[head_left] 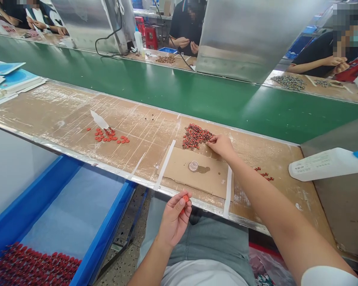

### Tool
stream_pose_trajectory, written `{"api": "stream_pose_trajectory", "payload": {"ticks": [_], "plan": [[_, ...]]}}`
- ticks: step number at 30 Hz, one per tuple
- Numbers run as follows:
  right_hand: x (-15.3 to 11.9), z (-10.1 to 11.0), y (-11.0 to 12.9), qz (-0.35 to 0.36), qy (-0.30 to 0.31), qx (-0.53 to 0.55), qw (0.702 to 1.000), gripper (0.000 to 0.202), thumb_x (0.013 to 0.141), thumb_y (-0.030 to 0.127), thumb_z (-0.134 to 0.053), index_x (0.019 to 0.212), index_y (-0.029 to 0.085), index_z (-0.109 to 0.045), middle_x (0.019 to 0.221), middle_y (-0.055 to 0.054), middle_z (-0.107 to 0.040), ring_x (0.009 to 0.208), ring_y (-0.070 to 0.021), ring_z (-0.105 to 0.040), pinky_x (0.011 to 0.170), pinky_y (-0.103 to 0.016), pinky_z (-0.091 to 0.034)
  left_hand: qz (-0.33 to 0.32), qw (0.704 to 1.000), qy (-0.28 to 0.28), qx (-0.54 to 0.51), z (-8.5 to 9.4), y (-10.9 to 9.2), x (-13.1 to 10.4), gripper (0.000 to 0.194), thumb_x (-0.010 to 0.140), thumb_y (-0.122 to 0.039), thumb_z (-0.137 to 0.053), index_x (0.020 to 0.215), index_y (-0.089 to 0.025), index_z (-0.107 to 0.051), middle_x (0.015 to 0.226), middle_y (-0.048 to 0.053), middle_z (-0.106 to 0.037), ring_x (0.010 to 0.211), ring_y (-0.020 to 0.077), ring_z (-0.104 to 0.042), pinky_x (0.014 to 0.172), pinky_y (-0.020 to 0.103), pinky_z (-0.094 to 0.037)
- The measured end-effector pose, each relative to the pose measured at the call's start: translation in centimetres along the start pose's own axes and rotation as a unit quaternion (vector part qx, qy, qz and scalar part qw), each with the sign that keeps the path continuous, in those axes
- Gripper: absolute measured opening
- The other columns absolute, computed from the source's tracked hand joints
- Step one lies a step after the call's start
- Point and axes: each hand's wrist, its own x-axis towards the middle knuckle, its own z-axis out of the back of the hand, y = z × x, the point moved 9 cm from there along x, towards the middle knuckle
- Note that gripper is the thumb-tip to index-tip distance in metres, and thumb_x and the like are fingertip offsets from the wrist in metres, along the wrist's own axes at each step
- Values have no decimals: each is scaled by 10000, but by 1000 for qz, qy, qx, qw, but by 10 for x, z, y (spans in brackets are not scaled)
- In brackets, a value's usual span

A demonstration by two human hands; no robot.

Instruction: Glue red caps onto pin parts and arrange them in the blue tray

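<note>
While my left hand point(174, 222) grips a red disc point(185, 198), my right hand point(222, 146) picks at the red-black pile point(194, 136); can't tell its grip; likely needs a fine pinch.

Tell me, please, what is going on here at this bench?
The person's left hand holds a small, round, orange-red piece near the bench's front edge. The right hand reaches to the right side of a pile of small red-and-dark pieces. A small clear cup stands on a brown cardboard sheet in front of the pile. Flat red discs lie farther left, and many red-topped pieces fill part of a blue-rimmed tray.
</note>
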Motion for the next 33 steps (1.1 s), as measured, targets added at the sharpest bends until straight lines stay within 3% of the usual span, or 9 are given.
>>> {"api": "stream_pose_trajectory", "payload": {"ticks": [4, 9, 14, 20, 27, 33], "plan": [[2, -2, 7, 29, 10, 4, 1000, 31, 730, 192, -705, 721, 169, -686, 718, -61, -704, 691, -180, -639, 730, -316, -509, -4, 1000, -2, -1, 0, -2, -1, 263, 726, -166, -817, 977, -135, -745, 987, 84, -727, 759, 71, -659, 712, 143, -568], [-22, -1, 7, 78, 32, 66, 994, 162, 776, 273, -681, 900, 182, -732, 694, -26, -721, 603, -149, -655, 637, -276, -525, -6, 1000, 1, -6, 1, -4, 0, 254, 740, -163, -804, 985, -135, -743, 998, 86, -726, 773, 72, -660, 722, 140, -567], [-67, 9, -3, 150, -37, 172, 973, 257, 766, 384, -690, 920, 190, -759, 811, -51, -755, 664, -169, -679, 646, -292, -547, 1, 1000, 11, -12, 0, -5, 1, 275, 739, -134, -798, 1008, -134, -740, 1033, 86, -722, 806, 80, -665, 748, 143, -568], [-95, 10, -11, 167, -97, 168, 967, 220, 795, 379, -695, 944, 238, -774, 882, -40, -770, 659, -162, -679, 685, -314, -563, -6, 1000, 10, -10, -4, -8, 2, 264, 756, -115, -777, 1015, -137, -736, 1030, 83, -720, 813, 83, -671, 769, 147, -569], [-123, 19, 14, 181, -150, 293, 927, 240, 813, 379, -708, 993, 230, -763, 932, -51, -768, 694, -157, -684, 670, -300, -565, -13, 1000, 10, -7, -7, -6, 4, 270, 758, -135, -781, 1023, -143, -731, 1023, 73, -719, 802, 74, -672, 760, 137, -568], [-147, 16, 40, 242, -202, 275, 908, 166, 820, 330, -706, 939, 234, -770, 876, -41, -769, 672, -163, -682, 650, -307, -568, -10, 1000, 8, -9, -6, -2, 4, 259, 754, -124, -782, 1008, -139, -737, 1039, 82, -727, 802, 73, -678, 772, 135, -565]]}}
